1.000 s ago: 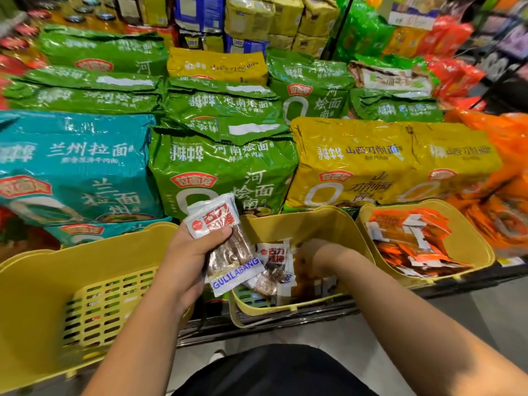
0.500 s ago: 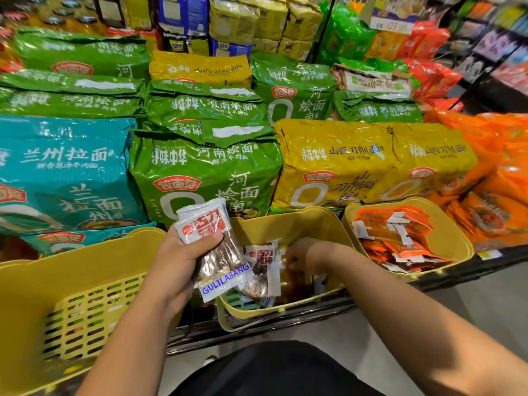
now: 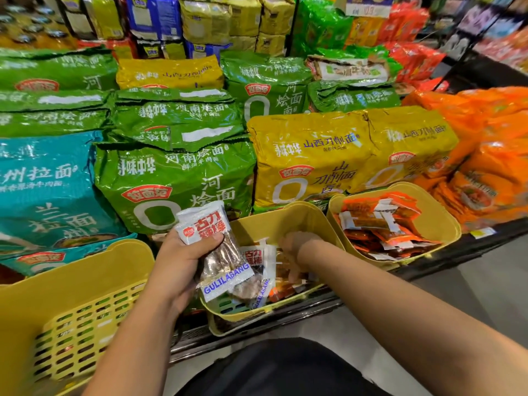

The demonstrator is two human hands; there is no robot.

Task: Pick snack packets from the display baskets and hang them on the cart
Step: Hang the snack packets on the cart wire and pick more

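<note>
Snack packet (image 3: 213, 247): white and clear wrapper, red print at the top, blue "GULILABANG" strip at the bottom, brown sticks showing through the clear part. We log it in the left hand (image 3: 183, 261), tilted, hanging over the near-left corner of the middle basket (image 3: 288, 221). The thumb presses across the printed top of the snack packet. The other fingers curl behind it and are mostly hidden.

The right hand (image 3: 297, 247) reaches down into the middle basket with its fingers pointing into the contents. It is blurred, so we cannot tell whether the fingers pinch anything or lie spread.

Loose packets (image 3: 258, 261) of the same print lie in the middle basket, along with some small orange-brown ones.

The right basket (image 3: 437, 212), just beside the middle one, holds orange packets (image 3: 380, 224) in a heap. The large slotted basket (image 3: 85, 281) sits at the near left, its contents out of view.

Behind the baskets we record stacked noodle bags: a teal bag (image 3: 43, 190) on the left, a green bag (image 3: 177, 178) behind the held packet, a yellow bag (image 3: 308, 158) behind the middle basket, and orange bags (image 3: 491, 167) at the far right.
</note>
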